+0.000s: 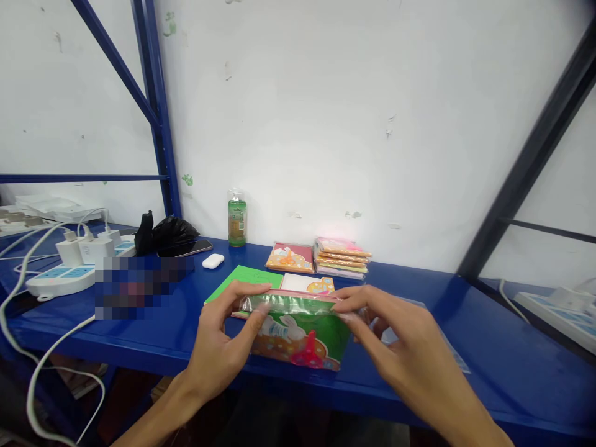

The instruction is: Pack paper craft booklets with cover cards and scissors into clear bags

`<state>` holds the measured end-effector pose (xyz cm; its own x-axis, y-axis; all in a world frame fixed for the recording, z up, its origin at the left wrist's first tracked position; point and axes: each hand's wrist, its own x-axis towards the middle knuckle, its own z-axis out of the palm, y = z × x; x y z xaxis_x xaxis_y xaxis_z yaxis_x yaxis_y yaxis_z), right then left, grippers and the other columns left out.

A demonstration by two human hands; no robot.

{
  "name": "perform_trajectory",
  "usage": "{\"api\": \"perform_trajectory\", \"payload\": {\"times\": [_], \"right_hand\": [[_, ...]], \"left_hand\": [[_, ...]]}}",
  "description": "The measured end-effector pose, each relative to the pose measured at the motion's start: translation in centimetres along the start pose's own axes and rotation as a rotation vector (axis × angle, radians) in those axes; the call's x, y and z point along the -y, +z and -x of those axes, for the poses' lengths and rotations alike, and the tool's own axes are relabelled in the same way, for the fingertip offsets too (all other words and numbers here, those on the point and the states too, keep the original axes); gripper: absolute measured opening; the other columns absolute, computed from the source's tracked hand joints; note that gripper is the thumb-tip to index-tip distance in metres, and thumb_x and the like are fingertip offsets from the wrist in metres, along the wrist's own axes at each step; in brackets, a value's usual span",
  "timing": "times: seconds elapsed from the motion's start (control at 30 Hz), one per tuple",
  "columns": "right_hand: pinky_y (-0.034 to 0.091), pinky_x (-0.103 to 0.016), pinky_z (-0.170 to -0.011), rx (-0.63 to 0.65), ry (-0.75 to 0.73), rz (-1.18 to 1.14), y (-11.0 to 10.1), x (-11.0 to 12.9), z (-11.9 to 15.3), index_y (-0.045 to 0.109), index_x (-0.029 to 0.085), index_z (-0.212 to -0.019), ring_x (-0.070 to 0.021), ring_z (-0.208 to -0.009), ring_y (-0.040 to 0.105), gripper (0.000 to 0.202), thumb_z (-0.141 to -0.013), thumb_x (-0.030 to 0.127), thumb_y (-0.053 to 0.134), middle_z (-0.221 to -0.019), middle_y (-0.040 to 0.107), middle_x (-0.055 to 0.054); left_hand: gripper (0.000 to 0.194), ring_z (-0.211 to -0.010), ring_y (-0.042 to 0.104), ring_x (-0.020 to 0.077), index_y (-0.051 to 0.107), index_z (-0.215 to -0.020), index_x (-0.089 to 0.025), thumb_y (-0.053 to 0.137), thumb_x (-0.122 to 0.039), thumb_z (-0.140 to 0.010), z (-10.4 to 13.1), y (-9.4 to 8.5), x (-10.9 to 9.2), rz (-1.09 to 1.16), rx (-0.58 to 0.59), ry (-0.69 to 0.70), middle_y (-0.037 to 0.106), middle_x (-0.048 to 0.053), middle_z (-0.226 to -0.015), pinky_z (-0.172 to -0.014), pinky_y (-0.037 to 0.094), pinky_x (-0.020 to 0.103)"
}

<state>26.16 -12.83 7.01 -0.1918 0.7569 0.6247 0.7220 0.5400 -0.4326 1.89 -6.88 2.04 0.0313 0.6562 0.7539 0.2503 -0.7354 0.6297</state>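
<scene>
Our left hand (pixel 216 344) and right hand (pixel 407 341) come in from seven and five o'clock, thumbs and fingers closed on the upper edge of a green clear-sleeved packet (pixel 291 332). It sits between them, at three o'clock from our left grip and nine from our right, neither hand clearly nearer. Its long axis runs roughly nine to three; its shiny clear strip (pixel 298 303) is uppermost, and its printed face, with a pink propeller (pixel 308 354), points towards us at six.
</scene>
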Motion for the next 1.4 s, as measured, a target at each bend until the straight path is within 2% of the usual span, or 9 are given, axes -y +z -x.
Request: {"api": "perform_trajectory", "payload": {"times": [0.17,0.3,0.5,0.7,0.83,1.0,1.2,1.4], "right_hand": [[0.054,-0.027,-0.063,0.012,-0.009,0.01,0.04,0.02,-0.12,0.069,0.026,-0.097,-0.016,-0.076,0.068,0.015,-0.097,0.024,0.054,-0.11,0.074,-0.003],[0.052,-0.026,-0.06,0.007,-0.014,0.009,0.14,-0.03,-0.2,0.069,0.028,-0.101,-0.0136,-0.068,0.064,0.014,-0.097,0.025,0.055,-0.108,0.074,0.0],[0.056,-0.027,-0.064,-0.01,-0.016,-0.002,0.02,0.52,0.07,0.071,0.032,-0.11,-0.012,-0.063,0.064,0.019,-0.094,0.029,0.062,-0.109,0.074,0.002],[0.059,-0.028,-0.076,-0.084,-0.024,0.021,0.17,0.52,0.17,0.077,0.03,-0.106,-0.018,-0.085,0.074,0.022,-0.097,0.03,0.057,-0.109,0.078,0.001],[0.059,-0.026,-0.07,-0.079,-0.015,0.034,0.19,0.38,-0.02,0.077,0.029,-0.104,-0.0154,-0.074,0.074,0.022,-0.098,0.031,0.056,-0.109,0.078,0.002],[0.059,-0.023,-0.068,-0.089,-0.025,0.037,0.15,0.39,-0.06,0.078,0.028,-0.102,-0.0181,-0.089,0.075,0.022,-0.098,0.03,0.056,-0.109,0.078,0.002],[0.056,-0.022,-0.059,-0.096,-0.027,0.062,0.19,0.31,0.03,0.078,0.028,-0.099,-0.0199,-0.093,0.076,0.022,-0.098,0.032,0.056,-0.11,0.079,0.003],[0.054,-0.021,-0.059,-0.11,-0.009,0.063,0.33,0.33,-0.05,0.077,0.028,-0.103,-0.0179,-0.092,0.075,0.021,-0.098,0.031,0.056,-0.107,0.079,0.004]], "left_hand": [[0.017,-0.093,0.071,0.0217,0.07,-0.106,-0.023,0.065,-0.022,-0.09,0.04,0.12,-0.07,-0.007,0.007,-0.034,0.073,0.004,-0.097,-0.075,0.057,0.027],[0.018,-0.092,0.07,0.0188,0.069,-0.108,-0.025,0.064,-0.022,-0.091,0.13,0.22,-0.08,0.012,0.017,-0.04,0.072,0.002,-0.098,-0.075,0.056,0.024],[0.019,-0.092,0.068,0.0166,0.067,-0.111,-0.028,0.063,-0.022,-0.093,0.18,0.21,0.18,0.042,0.034,-0.055,0.07,0.0,-0.1,-0.076,0.054,0.023],[0.019,-0.091,0.066,0.0154,0.066,-0.11,-0.029,0.062,-0.02,-0.093,0.06,0.32,0.05,0.048,0.04,-0.047,0.068,-0.001,-0.099,-0.077,0.053,0.022],[0.02,-0.092,0.066,0.0149,0.066,-0.112,-0.029,0.062,-0.02,-0.094,0.16,0.22,0.05,0.055,0.044,-0.054,0.068,-0.001,-0.1,-0.077,0.052,0.021],[0.019,-0.092,0.066,0.0145,0.066,-0.111,-0.029,0.061,-0.021,-0.094,0.26,0.15,-0.02,0.054,0.046,-0.053,0.068,-0.002,-0.1,-0.077,0.052,0.021],[0.018,-0.091,0.066,0.0148,0.065,-0.112,-0.028,0.061,-0.022,-0.095,0.19,0.19,-0.04,0.056,0.054,-0.07,0.069,-0.001,-0.1,-0.076,0.052,0.021],[0.018,-0.089,0.065,0.0156,0.064,-0.114,-0.028,0.058,-0.025,-0.097,0.32,0.21,0.03,0.079,0.064,-0.094,0.068,0.0,-0.102,-0.075,0.051,0.023]]}}
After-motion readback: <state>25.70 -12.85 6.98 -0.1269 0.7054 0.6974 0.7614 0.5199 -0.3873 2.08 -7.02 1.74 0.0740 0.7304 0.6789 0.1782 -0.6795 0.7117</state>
